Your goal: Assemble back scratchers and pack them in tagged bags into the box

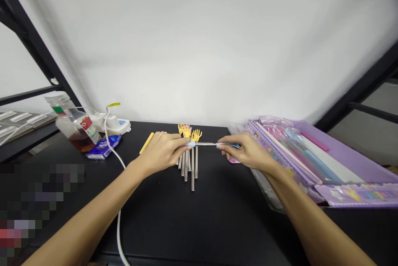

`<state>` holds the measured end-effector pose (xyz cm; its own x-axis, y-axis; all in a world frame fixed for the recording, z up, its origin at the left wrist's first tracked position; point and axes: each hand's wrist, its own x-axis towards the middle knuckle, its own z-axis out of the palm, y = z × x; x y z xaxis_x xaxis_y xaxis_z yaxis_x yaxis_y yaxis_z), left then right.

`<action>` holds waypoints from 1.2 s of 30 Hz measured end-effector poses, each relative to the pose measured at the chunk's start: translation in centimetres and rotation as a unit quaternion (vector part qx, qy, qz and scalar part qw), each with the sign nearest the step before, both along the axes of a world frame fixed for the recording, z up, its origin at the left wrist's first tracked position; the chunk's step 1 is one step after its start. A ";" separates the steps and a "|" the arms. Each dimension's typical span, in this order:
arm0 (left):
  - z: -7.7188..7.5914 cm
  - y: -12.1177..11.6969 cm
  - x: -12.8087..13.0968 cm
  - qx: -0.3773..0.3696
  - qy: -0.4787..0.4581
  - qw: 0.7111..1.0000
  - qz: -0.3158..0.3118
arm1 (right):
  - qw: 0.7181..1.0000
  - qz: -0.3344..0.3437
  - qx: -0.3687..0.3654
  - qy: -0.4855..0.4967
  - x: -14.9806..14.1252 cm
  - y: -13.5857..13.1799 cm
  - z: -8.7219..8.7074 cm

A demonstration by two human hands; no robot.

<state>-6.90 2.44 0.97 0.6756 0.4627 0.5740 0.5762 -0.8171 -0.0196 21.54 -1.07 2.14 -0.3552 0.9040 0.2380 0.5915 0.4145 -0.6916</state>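
Note:
A telescopic back scratcher [205, 144] with light blue ends and a thin metal rod is held level between my hands, above the black table. My left hand [163, 150] pinches one blue end. At the other end, my right hand [247, 150] is closed on the blue part, which my fingers partly cover. Behind my left hand lie several metal-rod back scratchers [192, 170] with yellow hand-shaped heads pointing at the wall. A yellow stick-like handle [146, 143] shows beside that hand, and my fingers hide part of the pile.
At right stands an open purple box [357, 145] holding pink and blue back scratchers in clear wrap. On the left are a tilted bottle [76, 123] of brown liquid, a blue packet [104, 146] and a white power strip [118, 125]. A white cable [118, 228] crosses the table.

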 end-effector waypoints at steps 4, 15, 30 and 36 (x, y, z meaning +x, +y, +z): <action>0.4 -0.6 0.5 -0.105 -0.011 0.994 0.008 | 0.988 0.028 0.140 -0.054 -1.1 -0.1 -0.5; 0.0 -1.0 2.0 -0.088 0.026 0.996 0.019 | 1.000 0.008 -0.010 -0.010 -0.6 -0.2 0.6; 0.2 1.7 -0.7 0.134 -0.031 0.979 0.150 | 0.794 -0.215 -0.072 0.564 2.9 1.4 1.3; -0.6 0.8 1.7 0.174 -0.025 0.980 0.091 | 0.774 -0.179 -0.093 0.600 0.2 1.3 0.7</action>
